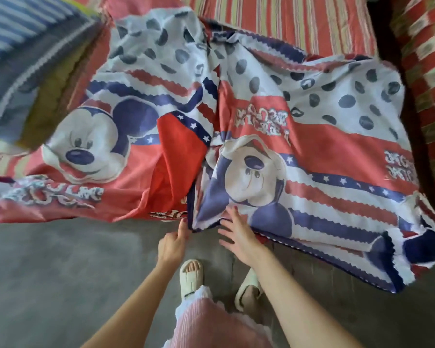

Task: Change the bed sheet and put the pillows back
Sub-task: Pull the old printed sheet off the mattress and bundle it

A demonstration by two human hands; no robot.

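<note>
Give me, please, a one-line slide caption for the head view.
Standing at the bedside, left hand and right hand reach the edge of a cartoon-print sheet thrown rumpled over the striped mattress.

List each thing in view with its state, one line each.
Cartoon sheet: rumpled, half spread, edge overhanging the floor.
Striped mattress: partly uncovered.
Left hand: pinching the sheet's edge.
Right hand: open, fingers spread on the sheet.
Striped pillow: blurred, at the bed's left.

Bare arms; pink ribbed trousers (211, 325) with white frilled hems; cream slippers (192, 275), lower centre of frame.
</note>
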